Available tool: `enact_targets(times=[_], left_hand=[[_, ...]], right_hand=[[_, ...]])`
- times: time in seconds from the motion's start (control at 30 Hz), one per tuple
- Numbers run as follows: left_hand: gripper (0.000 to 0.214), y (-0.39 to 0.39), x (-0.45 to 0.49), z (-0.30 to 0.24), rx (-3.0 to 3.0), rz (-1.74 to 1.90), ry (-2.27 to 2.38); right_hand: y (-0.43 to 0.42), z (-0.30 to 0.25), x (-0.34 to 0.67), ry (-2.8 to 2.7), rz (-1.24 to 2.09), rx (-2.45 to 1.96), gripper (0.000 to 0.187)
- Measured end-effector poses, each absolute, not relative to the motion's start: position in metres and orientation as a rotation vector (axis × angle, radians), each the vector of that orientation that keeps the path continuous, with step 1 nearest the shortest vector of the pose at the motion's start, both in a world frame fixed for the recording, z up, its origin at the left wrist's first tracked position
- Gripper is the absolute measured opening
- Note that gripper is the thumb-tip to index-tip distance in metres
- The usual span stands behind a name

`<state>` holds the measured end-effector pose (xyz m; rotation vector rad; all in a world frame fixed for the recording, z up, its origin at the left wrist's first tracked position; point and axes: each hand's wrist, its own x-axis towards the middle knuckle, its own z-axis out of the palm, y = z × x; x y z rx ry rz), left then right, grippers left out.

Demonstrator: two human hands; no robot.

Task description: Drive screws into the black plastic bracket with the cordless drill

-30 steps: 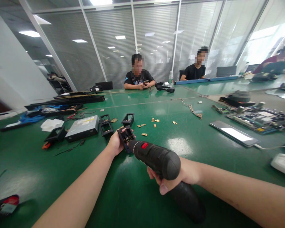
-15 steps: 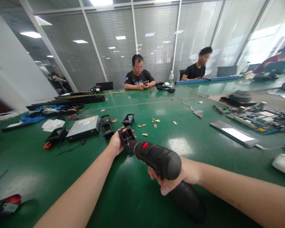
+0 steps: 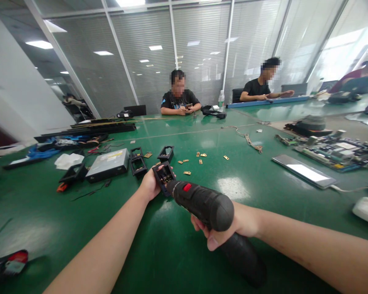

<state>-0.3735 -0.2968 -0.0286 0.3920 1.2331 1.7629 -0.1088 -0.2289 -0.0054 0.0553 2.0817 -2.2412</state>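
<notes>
My left hand (image 3: 149,184) grips a small black plastic housing (image 3: 163,175) with brass contacts inside, tilted on the green table (image 3: 110,212). My right hand (image 3: 230,228) is wrapped around a black electric screwdriver (image 3: 205,204) with a red switch. The screwdriver's nose points into the housing's open side. Several small brass pieces (image 3: 199,157) lie scattered just beyond.
Three similar black housings (image 3: 138,163) and a grey disc drive (image 3: 108,164) lie to the left. A phone (image 3: 303,171), a circuit board (image 3: 337,150) and a white charger (image 3: 366,210) sit at right. Two people sit at the far edge.
My hands, the housing and the screwdriver have stayed nearly still. The person at the far right has leaned and stretched an arm along the table.
</notes>
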Motion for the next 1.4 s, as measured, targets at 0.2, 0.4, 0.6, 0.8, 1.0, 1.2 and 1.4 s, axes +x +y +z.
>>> enact_targets(times=[0.2,0.4,0.6,0.8,1.0,1.2,1.4], left_hand=[[0.028,-0.2972,-0.3732,-0.0287,0.433,1.751,1.244],[0.029,-0.298,-0.3714,-0.0273,0.461,1.739,1.266],[0.028,-0.2973,-0.3729,-0.0283,0.451,1.74,1.268],[0.029,-0.297,-0.3748,-0.0304,0.46,1.737,1.252],[0.029,-0.2973,-0.3743,-0.0295,0.466,1.737,1.243],[0.029,-0.2977,-0.3723,-0.0273,0.456,1.738,1.26],[0.03,-0.2976,-0.3727,-0.0278,0.462,1.728,1.264]], right_hand=[[-0.2286,-0.0035,-0.1089,2.106,-2.24,0.038,0.045],[-0.2287,-0.0038,-0.1089,2.103,-2.257,0.036,0.045],[-0.228,-0.0068,-0.1093,2.12,-2.258,-0.011,0.044],[-0.2279,-0.0067,-0.1094,2.148,-2.215,0.005,0.046],[-0.2289,-0.0067,-0.109,2.136,-2.234,0.019,0.047],[-0.2283,-0.0068,-0.1092,2.114,-2.231,0.016,0.046],[-0.2292,-0.0059,-0.1097,2.113,-2.262,0.011,0.045]])
